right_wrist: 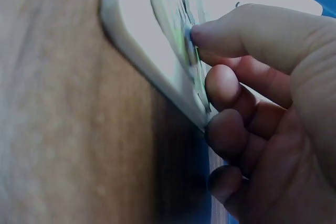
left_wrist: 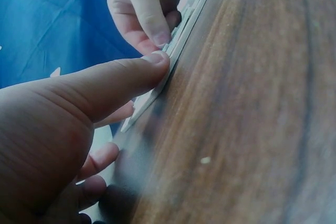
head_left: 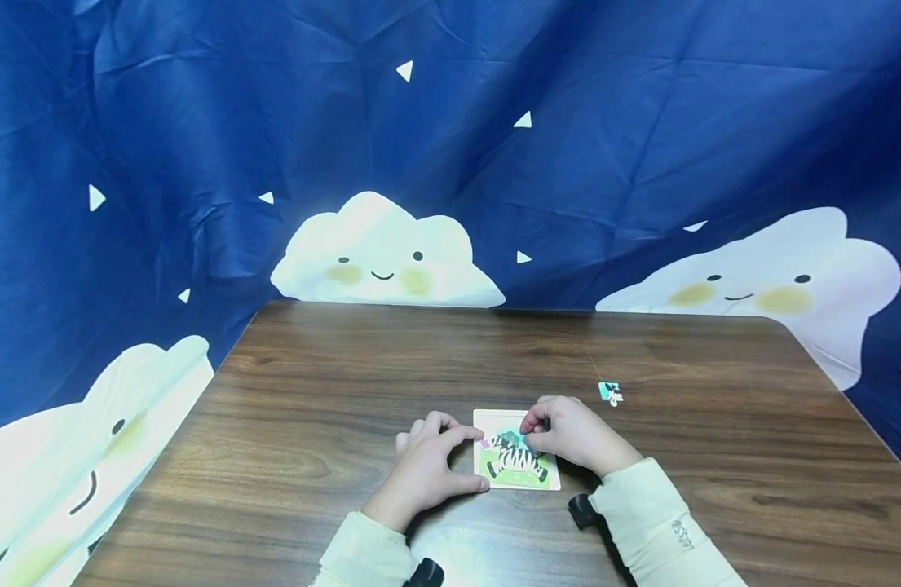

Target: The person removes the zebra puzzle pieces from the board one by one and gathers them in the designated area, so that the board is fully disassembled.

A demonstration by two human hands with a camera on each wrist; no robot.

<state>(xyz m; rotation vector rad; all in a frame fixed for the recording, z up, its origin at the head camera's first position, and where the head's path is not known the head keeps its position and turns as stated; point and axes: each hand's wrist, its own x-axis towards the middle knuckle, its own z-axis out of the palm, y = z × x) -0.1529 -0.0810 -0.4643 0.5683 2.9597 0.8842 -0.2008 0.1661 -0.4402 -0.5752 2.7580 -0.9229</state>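
Note:
A small square puzzle board (head_left: pixel 527 481) with a zebra picture lies on the wooden table (head_left: pixel 333 391), close to me. My left hand (head_left: pixel 474 461) holds its left edge between index finger and thumb; in the left wrist view the thumb (left_wrist: pixel 131 77) presses the board's rim (left_wrist: pixel 181 35). My right hand (head_left: pixel 529 434) is curled over the board's upper right part. There its thumb (right_wrist: pixel 247 30) and fingers pinch a puzzle piece (right_wrist: pixel 188 40) against the board (right_wrist: pixel 131 40). One loose teal piece (head_left: pixel 610 394) lies beyond the right hand.
A blue cloth (head_left: pixel 450 147) printed with smiling white clouds hangs behind and beside the table. The table's rounded far corners and its right edge (head_left: pixel 861 416) are in view. Both forearms wear pale sleeves (head_left: pixel 655 522).

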